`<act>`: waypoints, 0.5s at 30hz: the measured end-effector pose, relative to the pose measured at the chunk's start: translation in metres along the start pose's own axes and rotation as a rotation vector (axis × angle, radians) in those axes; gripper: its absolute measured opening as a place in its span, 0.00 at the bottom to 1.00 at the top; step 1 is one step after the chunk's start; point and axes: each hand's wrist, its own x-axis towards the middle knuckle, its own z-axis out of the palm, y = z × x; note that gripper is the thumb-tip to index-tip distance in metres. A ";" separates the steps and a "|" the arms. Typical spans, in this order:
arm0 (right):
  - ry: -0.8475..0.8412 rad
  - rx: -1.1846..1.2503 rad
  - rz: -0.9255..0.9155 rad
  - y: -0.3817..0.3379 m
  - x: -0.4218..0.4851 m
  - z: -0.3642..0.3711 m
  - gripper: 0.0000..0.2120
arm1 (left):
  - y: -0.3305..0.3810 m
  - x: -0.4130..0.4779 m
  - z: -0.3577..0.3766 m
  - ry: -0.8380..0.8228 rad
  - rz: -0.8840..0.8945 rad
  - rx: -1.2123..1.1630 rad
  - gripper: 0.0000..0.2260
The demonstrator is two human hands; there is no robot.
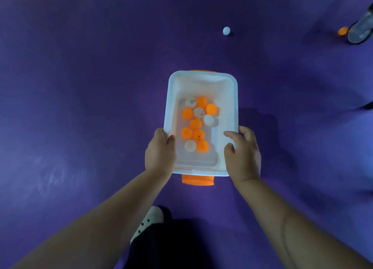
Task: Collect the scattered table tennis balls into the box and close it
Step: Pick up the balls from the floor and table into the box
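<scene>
Over the purple floor (80, 86) we hold the white box (201, 82) by its long rims: our left hand (160, 153) grips the left edge, our right hand (242, 157) grips the right. Orange and white balls (196, 125) lie inside; one white ball (226, 30) sits well ahead on the floor.

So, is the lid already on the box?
No, the box is open on top, with orange and white balls showing inside it.

Single head-worn view, looking almost straight down onto the box (201, 77) from close above, wide-angle, purple floor (80, 91) all around the box.
</scene>
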 end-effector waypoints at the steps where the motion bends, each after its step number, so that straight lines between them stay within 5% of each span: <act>1: -0.007 -0.004 -0.003 -0.012 -0.010 -0.018 0.16 | 0.007 -0.014 -0.015 -0.012 -0.017 -0.004 0.08; 15: -0.257 -0.038 0.044 -0.349 -0.080 -0.260 0.20 | 0.138 -0.141 -0.398 -0.122 -0.177 0.033 0.08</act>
